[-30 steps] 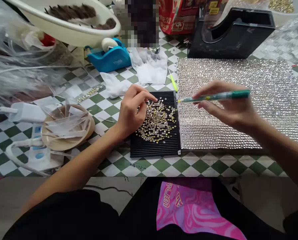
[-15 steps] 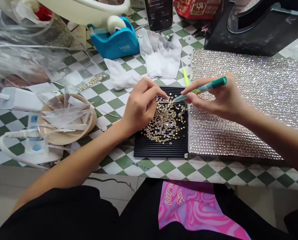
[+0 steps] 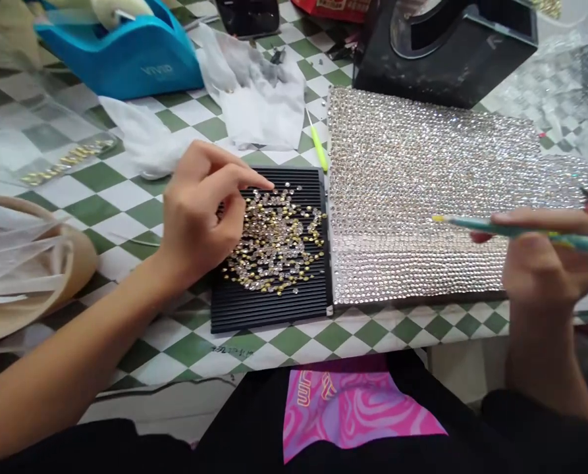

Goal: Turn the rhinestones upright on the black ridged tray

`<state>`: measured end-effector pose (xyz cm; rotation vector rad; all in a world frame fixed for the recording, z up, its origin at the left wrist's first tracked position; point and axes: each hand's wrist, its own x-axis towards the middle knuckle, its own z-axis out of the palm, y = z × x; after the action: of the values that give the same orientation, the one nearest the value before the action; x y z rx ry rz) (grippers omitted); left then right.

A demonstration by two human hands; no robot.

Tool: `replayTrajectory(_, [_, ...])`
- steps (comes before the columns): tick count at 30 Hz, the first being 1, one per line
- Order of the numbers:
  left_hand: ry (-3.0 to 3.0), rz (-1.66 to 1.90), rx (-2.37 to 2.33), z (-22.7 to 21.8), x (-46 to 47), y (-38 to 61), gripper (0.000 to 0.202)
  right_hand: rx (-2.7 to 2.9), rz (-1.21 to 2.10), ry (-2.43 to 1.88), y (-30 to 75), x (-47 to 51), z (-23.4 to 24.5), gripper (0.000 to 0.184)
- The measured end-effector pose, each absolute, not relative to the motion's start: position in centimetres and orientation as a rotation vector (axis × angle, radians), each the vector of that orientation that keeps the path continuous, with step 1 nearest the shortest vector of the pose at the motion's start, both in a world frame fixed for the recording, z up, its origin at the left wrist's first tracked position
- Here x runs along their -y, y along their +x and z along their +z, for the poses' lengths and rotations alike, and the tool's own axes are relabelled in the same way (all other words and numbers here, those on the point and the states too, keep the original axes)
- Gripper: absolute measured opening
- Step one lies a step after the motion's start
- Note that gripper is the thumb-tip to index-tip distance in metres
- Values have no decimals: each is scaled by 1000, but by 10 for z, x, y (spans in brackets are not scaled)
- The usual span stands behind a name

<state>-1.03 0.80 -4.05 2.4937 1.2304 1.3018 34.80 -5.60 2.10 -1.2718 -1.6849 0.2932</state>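
Note:
A black ridged tray (image 3: 268, 309) lies on the checkered table with several loose gold and clear rhinestones (image 3: 278, 237) heaped on it. My left hand (image 3: 199, 210) rests on the tray's left side, fingers curled, index finger stretched over the stones. My right hand (image 3: 545, 263) is closed on a green pen-like picker (image 3: 511, 230). Its yellow tip hovers over the sheet of set rhinestones (image 3: 422, 171), which lies right of the tray.
A blue tape dispenser (image 3: 126, 52) and white cloths (image 3: 259, 99) lie behind the tray. A black box (image 3: 446, 52) stands at the back. A yellow-green stick (image 3: 318, 141) lies between cloth and sheet. A tan dish (image 3: 76, 263) sits at left.
My right hand has carried the picker from the tray rightward, out over the rhinestone sheet. The camera has moved closer and to the right. My left hand stays on the tray.

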Motion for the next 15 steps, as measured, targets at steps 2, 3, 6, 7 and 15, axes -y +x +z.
replayTrajectory(2, [2479, 1282, -1266, -42, -8, -10, 39, 1578, 208, -1238, 368, 74, 7, 20])
replayTrajectory(3, [2484, 1270, -1276, -43, -8, -10, 38, 1508, 138, -1245, 375, 81, -1, 21])
replayTrajectory(6, [2495, 1233, -1333, -45, -7, -11, 36, 1331, -39, -1252, 385, 91, -23, 20])
replayTrajectory(7, [2487, 1226, -1362, -45, -6, -12, 36, 1302, -69, -1244, 386, 92, -28, 18])
replayTrajectory(15, [2431, 1179, -1419, -44, -3, -11, 36, 1405, -75, -1332, 383, 93, -39, 18])
